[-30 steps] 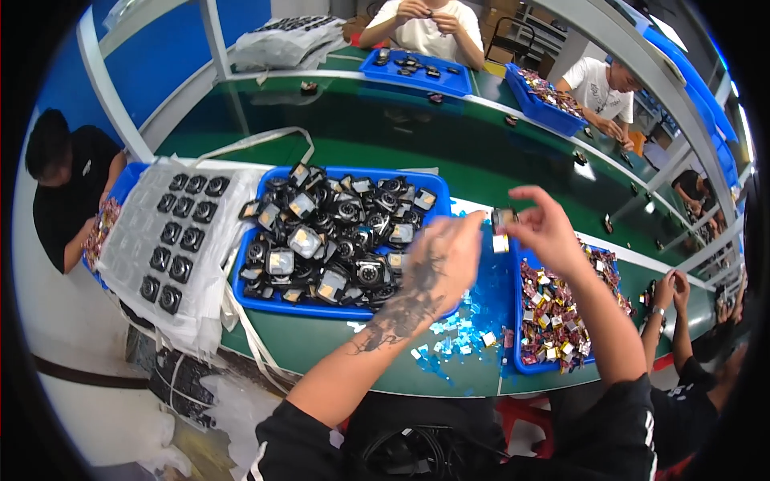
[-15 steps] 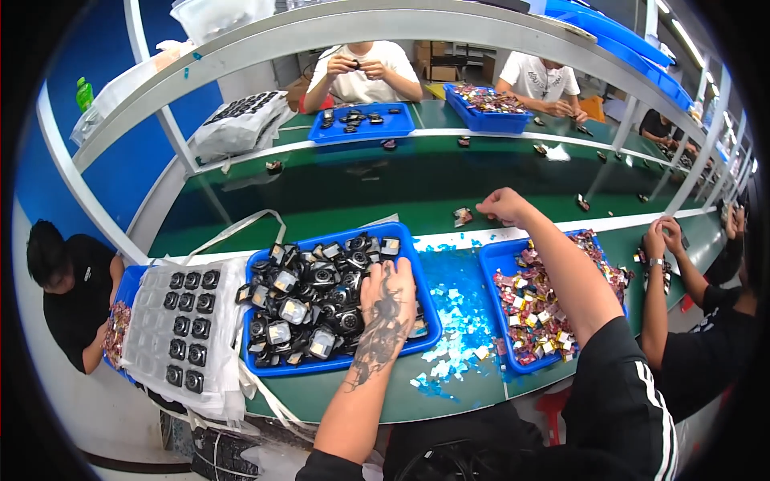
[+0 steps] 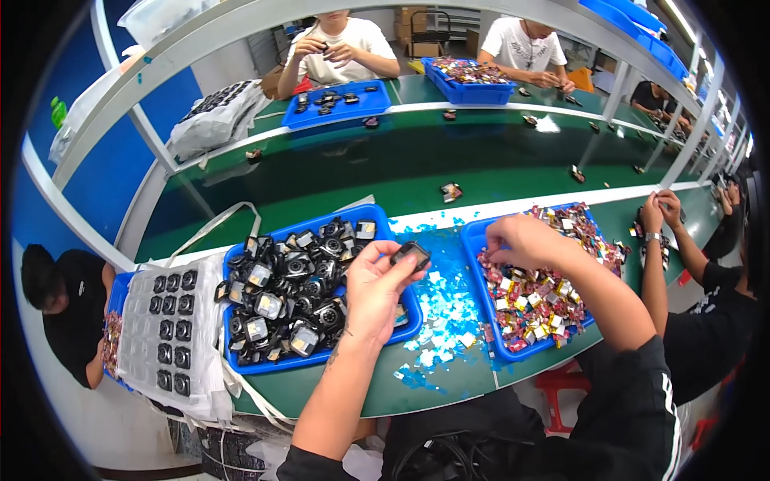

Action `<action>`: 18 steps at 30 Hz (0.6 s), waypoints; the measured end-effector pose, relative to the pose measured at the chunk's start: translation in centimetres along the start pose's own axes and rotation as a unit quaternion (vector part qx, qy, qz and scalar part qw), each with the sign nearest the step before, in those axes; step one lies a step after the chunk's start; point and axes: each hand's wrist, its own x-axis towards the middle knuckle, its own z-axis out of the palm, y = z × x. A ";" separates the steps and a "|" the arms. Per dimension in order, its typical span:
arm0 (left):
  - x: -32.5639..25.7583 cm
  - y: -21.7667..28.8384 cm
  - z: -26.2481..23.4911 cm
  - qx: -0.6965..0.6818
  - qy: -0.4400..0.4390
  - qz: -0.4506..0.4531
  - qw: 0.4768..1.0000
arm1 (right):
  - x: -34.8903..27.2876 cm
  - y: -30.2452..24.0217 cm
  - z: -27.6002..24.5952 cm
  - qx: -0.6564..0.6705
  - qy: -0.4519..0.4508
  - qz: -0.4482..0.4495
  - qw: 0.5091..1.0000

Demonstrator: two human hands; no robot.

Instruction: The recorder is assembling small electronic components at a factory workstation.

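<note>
While our left hand (image 3: 370,284) pinches a small black camera part (image 3: 410,255) by its edges, we hold it up just above the near right corner of the blue bin (image 3: 321,362). Our fingers are closed on it, thumb on one side and fingertips on the other. Just below and to the left of that grip, the bin is full of more black parts (image 3: 289,293) like it, some with shiny square faces.

Our right hand (image 3: 525,239) is off to the right of the grip, curled down over a second blue bin (image 3: 480,240) of small bright pieces (image 3: 539,298) in red, yellow and silver. We cannot tell if it is holding one, because the fingers hide it.

Between the two bins, under the held part, light blue scraps (image 3: 443,317) lie on the green table (image 3: 337,180).

We think the black part is light and hard. It looks smooth, so it could slip. It may have a glass face that scratches, so the sides are the best place to hold it.
</note>
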 end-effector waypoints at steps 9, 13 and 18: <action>0.0 -0.3 0.1 0.044 0.015 -0.005 0.999 | -0.5 2.6 -1.3 0.463 0.054 0.068 0.882; -0.9 0.1 1.5 0.102 -0.027 0.006 0.994 | -1.1 1.7 0.2 0.500 0.091 0.008 0.861; -0.9 -1.8 0.2 0.149 -0.109 -0.083 0.979 | -4.4 -4.9 1.6 0.159 0.231 -0.038 0.959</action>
